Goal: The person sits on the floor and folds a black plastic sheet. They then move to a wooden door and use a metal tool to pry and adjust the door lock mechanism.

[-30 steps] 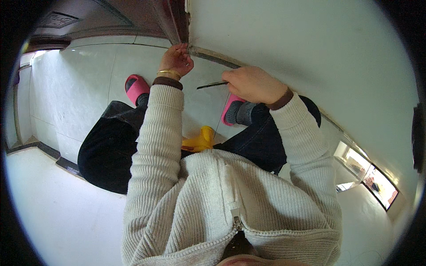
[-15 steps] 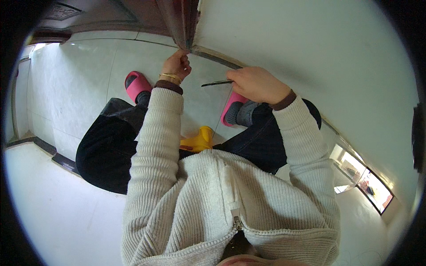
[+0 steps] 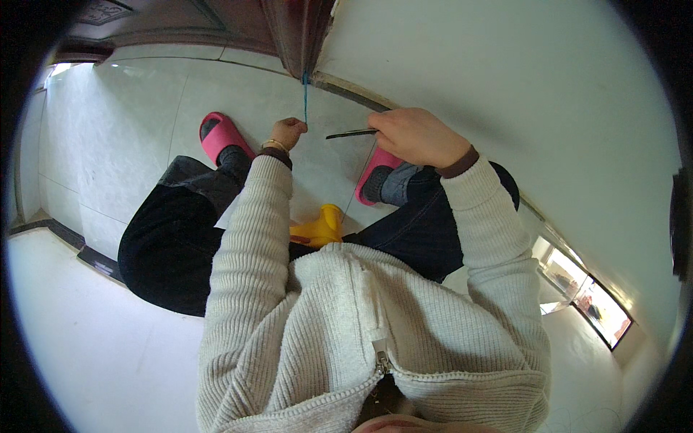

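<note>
My left hand (image 3: 287,132) is closed, its fingertips pinching a blue strand (image 3: 306,99) that runs straight up to the foot of the dark red-brown wooden door frame (image 3: 292,36). To its right, my right hand (image 3: 419,137) grips a thin dark flat tool (image 3: 343,134), pointing left over the tiles a short way from the strand's lower end. I cannot tell exactly what the tool is. Between my bent legs lies a yellow object (image 3: 321,227), partly hidden by my clothing.
A white wall (image 3: 505,72) with a dark skirting edge (image 3: 346,94) runs along the right. My pink slippers (image 3: 225,141) rest on pale floor tiles (image 3: 123,144). A low reflective panel (image 3: 599,310) is at the lower right, and a carved dark wooden panel (image 3: 101,14) at the top left.
My left hand has moved down from the foot of the door frame toward me, and the blue strand now shows stretched between them. My right hand with the tool has barely moved.
</note>
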`<state>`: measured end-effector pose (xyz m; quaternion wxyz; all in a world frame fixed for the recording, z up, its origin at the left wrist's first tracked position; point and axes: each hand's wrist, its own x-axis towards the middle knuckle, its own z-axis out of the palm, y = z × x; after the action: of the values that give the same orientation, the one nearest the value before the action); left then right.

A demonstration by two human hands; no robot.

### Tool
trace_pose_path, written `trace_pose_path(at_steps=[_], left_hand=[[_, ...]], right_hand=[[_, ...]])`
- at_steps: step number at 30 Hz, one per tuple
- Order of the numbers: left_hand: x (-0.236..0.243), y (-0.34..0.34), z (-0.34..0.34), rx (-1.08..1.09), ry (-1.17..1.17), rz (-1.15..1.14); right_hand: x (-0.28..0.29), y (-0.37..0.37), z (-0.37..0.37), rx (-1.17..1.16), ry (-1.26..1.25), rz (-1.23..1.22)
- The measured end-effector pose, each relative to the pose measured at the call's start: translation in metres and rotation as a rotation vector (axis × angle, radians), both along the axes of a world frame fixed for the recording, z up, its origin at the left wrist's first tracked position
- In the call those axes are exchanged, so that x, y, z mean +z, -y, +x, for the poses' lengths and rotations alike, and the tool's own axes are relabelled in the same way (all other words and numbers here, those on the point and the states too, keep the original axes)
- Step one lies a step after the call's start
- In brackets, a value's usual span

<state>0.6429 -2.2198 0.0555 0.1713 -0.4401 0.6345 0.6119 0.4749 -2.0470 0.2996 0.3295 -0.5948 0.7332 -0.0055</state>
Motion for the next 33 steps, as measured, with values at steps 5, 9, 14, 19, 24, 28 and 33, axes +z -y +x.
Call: trace_pose_path(at_steps=[5, 9, 14, 19, 24, 28, 33], left_hand=[[-0.033, -0.006, 0.019, -0.144, 0.083, -0.098], [-0.092, -0.010, 0.042, -0.681, 0.044, -0.254], [-0.055, -0.032, 0.008, -1.498, -0.152, -0.543], [-0.136, -0.044, 0.067, -1.257, 0.209, -0.264], [-0.051, -0.052, 0.041, -1.081, 0.360, -0.207], [-0.018, -0.051, 0.037, -1.055, 0.422, -0.214], [-0.024, -0.053, 0.044, -1.016, 0.497, -0.211]], right_hand=[[0.000, 0.001, 0.001, -0.027, -0.004, 0.003], [0.002, 0.006, 0.003, 0.035, -0.002, -0.002], [-0.006, -0.007, -0.008, -0.080, -0.008, 0.029], [0.004, 0.012, 0.004, 0.031, 0.026, 0.011], [0.005, 0.008, 0.000, 0.012, -0.015, 0.091], [0.006, 0.009, 0.000, 0.020, -0.007, 0.071], [0.006, 0.012, 0.002, 0.019, -0.012, 0.117]])
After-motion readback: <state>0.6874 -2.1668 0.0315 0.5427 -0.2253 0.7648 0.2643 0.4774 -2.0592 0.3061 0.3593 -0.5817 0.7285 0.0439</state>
